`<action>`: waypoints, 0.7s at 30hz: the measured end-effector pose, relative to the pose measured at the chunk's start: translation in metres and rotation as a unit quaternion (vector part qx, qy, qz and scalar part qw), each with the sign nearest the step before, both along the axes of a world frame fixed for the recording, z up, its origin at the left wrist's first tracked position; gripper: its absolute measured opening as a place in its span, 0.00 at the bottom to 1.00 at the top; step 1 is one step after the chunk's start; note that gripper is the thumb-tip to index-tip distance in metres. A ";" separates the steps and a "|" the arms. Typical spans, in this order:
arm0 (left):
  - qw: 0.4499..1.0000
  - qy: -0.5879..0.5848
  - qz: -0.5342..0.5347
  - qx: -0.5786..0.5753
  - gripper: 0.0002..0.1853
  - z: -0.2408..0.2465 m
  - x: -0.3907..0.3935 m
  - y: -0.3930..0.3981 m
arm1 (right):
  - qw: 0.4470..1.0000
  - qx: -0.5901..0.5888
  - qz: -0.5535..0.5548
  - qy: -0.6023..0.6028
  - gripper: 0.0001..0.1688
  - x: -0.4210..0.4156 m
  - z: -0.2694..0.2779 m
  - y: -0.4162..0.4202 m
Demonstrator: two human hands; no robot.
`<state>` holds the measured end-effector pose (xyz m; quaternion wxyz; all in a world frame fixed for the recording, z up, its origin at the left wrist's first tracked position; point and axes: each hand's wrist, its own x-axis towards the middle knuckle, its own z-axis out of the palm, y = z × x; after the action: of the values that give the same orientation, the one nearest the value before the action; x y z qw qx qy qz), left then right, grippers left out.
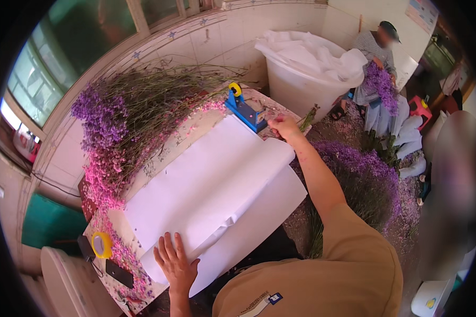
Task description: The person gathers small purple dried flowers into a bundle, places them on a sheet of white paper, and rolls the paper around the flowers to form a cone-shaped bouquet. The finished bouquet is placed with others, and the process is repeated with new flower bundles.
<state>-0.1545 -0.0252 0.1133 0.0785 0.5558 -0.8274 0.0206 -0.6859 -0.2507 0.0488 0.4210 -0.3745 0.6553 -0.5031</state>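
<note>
A large sheet of white wrapping paper (198,170) covers the middle of the table, its near side curling and hanging over the table's edge. My left hand (176,257) lies flat on the near left corner of the sheet, thumb out to the side. At the far right corner, my right hand (283,127) has its fingers curled beside the cutting end of a blue tape dispenser (244,111). Whether a piece of tape is between those fingertips is too small to tell. A yellow roll (234,88) sits in the dispenser's far end.
Purple and pink dried flowers (103,119) with long stems line the back left. A yellow tape roll (102,245), a black phone (119,273) and pruning shears (125,303) lie front left. Behind stands a white tub (301,79). A person (377,59) holds flowers; another bunch (357,182) stands right.
</note>
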 end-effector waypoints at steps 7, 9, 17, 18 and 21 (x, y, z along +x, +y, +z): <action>1.000 0.021 0.017 0.007 0.62 -0.009 0.014 -0.004 | 0.837 0.158 0.099 0.515 0.19 0.032 0.072 0.009; 0.999 0.033 -0.013 0.005 0.62 -0.006 0.006 -0.015 | 0.905 -0.008 0.034 0.424 0.18 -0.024 0.043 0.018; 0.999 0.048 0.002 0.004 0.63 -0.007 0.025 -0.004 | 0.922 0.073 0.379 0.002 0.19 0.339 0.084 0.182; 0.999 0.054 0.001 0.006 0.64 -0.006 0.025 -0.004 | 0.912 0.074 0.390 0.109 0.20 0.348 0.071 0.178; 0.997 0.072 0.011 -0.013 0.59 -0.009 0.021 -0.005 | 0.836 0.035 0.401 0.373 0.22 0.359 0.054 0.167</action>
<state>-0.1330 -0.0300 0.1040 0.1450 0.5641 -0.8129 -0.0084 -0.3265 -0.0839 0.1031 0.3227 -0.7485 0.5724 -0.0894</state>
